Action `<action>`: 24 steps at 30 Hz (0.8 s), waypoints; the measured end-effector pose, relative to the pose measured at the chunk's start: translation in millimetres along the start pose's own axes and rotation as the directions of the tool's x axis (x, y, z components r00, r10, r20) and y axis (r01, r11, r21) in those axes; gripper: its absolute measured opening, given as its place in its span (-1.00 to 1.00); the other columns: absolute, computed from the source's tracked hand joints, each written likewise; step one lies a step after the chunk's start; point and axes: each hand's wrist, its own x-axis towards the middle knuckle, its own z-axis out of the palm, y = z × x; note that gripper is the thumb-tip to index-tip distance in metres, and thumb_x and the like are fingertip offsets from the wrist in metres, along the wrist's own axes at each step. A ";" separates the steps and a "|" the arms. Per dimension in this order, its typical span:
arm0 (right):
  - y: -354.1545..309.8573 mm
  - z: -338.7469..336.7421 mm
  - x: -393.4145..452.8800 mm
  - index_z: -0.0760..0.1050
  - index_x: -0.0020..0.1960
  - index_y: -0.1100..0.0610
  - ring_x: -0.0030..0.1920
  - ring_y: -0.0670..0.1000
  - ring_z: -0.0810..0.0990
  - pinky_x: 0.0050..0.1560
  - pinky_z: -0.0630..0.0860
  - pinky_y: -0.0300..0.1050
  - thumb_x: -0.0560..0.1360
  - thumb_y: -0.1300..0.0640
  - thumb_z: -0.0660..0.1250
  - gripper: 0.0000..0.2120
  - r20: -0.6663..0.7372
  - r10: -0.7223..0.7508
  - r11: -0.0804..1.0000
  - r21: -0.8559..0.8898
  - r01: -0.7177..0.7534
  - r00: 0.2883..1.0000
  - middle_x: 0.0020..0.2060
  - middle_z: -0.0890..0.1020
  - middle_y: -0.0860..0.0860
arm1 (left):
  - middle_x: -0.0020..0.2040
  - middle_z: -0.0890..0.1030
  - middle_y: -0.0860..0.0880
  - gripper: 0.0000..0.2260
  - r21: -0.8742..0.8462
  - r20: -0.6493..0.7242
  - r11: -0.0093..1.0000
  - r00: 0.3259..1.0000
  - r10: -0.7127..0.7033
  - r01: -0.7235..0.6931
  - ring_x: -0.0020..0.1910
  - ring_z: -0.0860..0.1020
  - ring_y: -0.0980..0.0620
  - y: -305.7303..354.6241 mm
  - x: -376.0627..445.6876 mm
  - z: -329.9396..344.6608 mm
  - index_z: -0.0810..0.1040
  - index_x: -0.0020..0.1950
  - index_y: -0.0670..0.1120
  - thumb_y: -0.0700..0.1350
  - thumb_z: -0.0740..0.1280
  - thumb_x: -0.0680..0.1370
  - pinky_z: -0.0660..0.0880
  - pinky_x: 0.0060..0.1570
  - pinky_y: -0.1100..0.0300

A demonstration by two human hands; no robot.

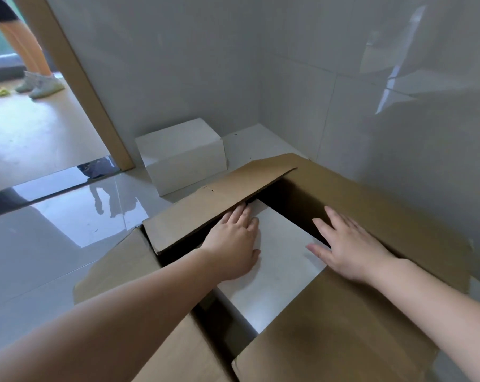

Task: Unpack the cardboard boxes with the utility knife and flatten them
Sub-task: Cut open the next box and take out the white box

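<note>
Both hands, left and right, reach flat-fingered with released grip into the opened brown cardboard box on the floor, bracketing the white inner box, likely to lift it out.

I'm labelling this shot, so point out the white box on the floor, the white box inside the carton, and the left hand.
Floor box [183, 158]: head view, front face.
Inner box [283, 260]: head view, top face.
Left hand [233, 244]: head view, back of hand.
</note>
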 end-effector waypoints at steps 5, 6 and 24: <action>-20.8 -14.2 20.2 0.01 0.56 0.05 0.55 0.09 -0.05 0.51 -0.04 -0.04 0.59 -0.26 -0.02 -0.35 -0.037 -0.030 1.000 0.006 0.030 0.999 0.56 -0.08 0.12 | 0.53 0.13 -0.08 -0.53 -0.107 -0.134 0.993 0.989 -0.058 0.044 0.45 0.23 -0.10 -41.1 7.0 -32.0 0.23 0.47 -0.07 0.00 0.20 0.57 0.38 0.26 0.03; -26.4 -17.1 23.6 0.01 0.56 0.04 0.55 0.09 -0.04 0.51 -0.03 -0.04 0.59 -0.27 -0.02 -0.35 -0.040 -0.036 0.999 0.005 0.036 0.999 0.56 -0.07 0.11 | 0.52 0.15 -0.08 -0.54 -0.117 -0.161 0.992 0.984 -0.071 0.053 0.44 0.24 -0.10 -50.1 8.3 -36.2 0.26 0.45 -0.06 -0.01 0.21 0.57 0.38 0.26 0.03; -147.4 -37.3 101.3 0.08 0.53 0.06 0.52 0.12 0.09 0.47 0.13 0.03 0.61 -0.22 0.00 -0.41 0.018 -0.200 0.966 -0.162 0.201 0.980 0.53 0.10 0.11 | 0.58 -0.11 -0.08 -0.39 -0.150 -0.059 0.927 0.933 -0.356 0.344 0.54 -0.18 -0.11 -172.7 19.7 32.6 -0.01 0.56 -0.02 -0.03 0.19 0.57 -0.12 0.51 -0.07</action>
